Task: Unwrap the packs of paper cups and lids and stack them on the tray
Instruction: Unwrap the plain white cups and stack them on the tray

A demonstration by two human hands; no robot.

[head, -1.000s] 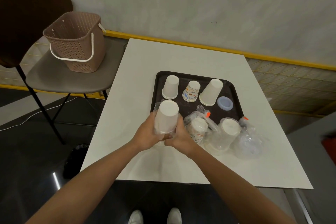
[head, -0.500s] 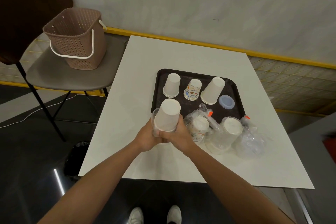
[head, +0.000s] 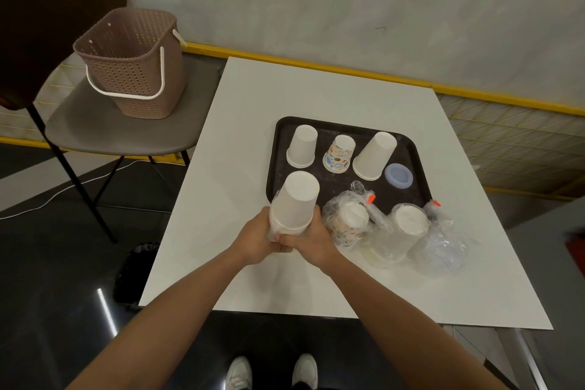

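By the tray (head: pixel 329 185), cup stack (head: pixel 296 199) stands base-up, seemingly upright.

No readable text, label or number anywhere; the patterned cup (head: pixel 339 153) on the tray (head: pixel 421 187) carries coloured drawings (too small to read).

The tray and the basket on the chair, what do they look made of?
Tray: likely hard plastic, dark and matte, with a moulded raised rim and pale scuffs.
Basket: likely plastic, dull pinkish brown, moulded in a perforated weave pattern, with a white handle.
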